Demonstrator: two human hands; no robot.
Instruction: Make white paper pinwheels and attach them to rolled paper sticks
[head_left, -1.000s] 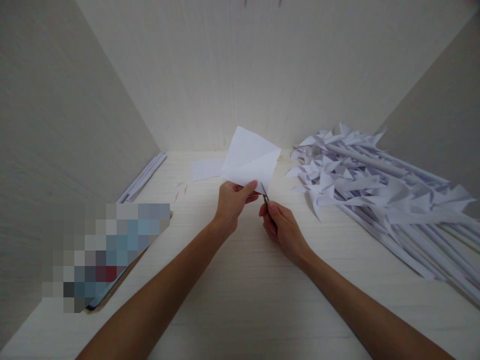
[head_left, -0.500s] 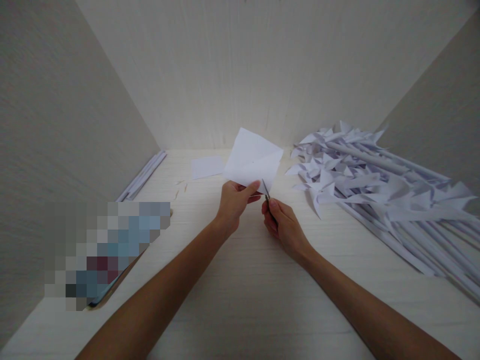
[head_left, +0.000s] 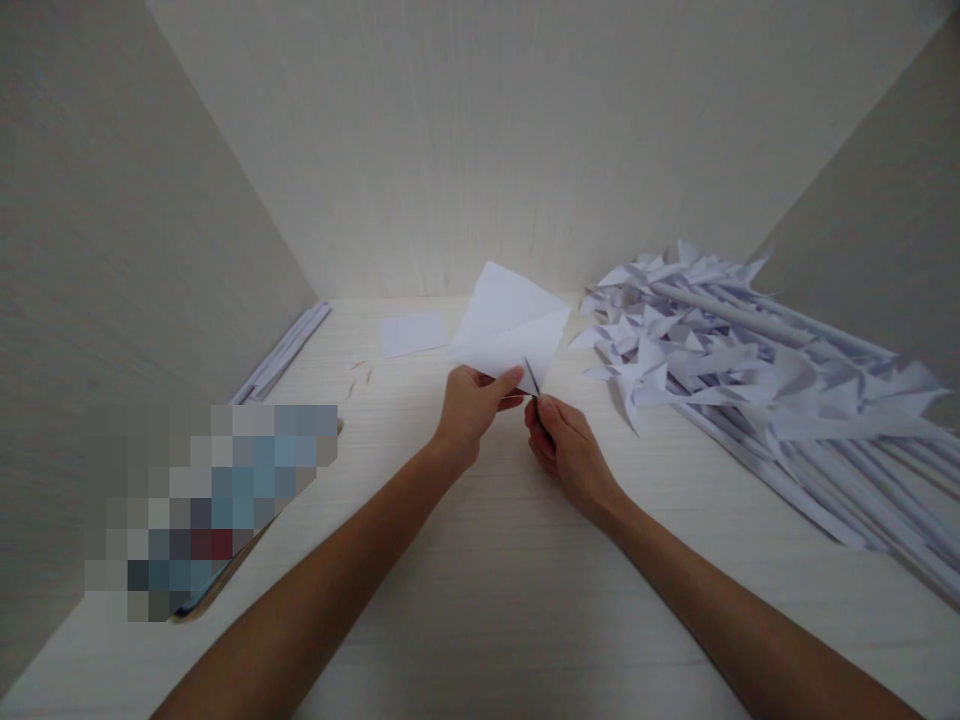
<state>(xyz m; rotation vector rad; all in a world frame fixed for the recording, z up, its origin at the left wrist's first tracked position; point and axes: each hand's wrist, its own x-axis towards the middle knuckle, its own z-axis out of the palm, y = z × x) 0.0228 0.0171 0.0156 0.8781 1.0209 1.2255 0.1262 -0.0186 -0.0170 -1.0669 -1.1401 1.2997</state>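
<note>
A square sheet of white paper (head_left: pixel 506 312) is held tilted above the table by my left hand (head_left: pixel 471 405), whose thumb lies on top near the lower edge with the fingers beneath. My right hand (head_left: pixel 566 440) is closed around the dark handles of a pair of scissors (head_left: pixel 533 378). One thin blade shows over the paper's lower right corner, just right of my left thumb. The other blade is hidden, apparently below the sheet. A faint crease or line crosses the paper.
Several paper pinwheels on rolled paper sticks (head_left: pixel 720 360) are heaped at the right. Paper sticks (head_left: pixel 281 350) lie along the left wall, near small scraps (head_left: pixel 360 375). Another paper sheet (head_left: pixel 412 334) lies at the back. A blurred-out flat object (head_left: pixel 240 510) is at the left.
The paper has shifted slightly right and down. The scissors' visible blade still lies over its corner, and both hands have barely moved.
</note>
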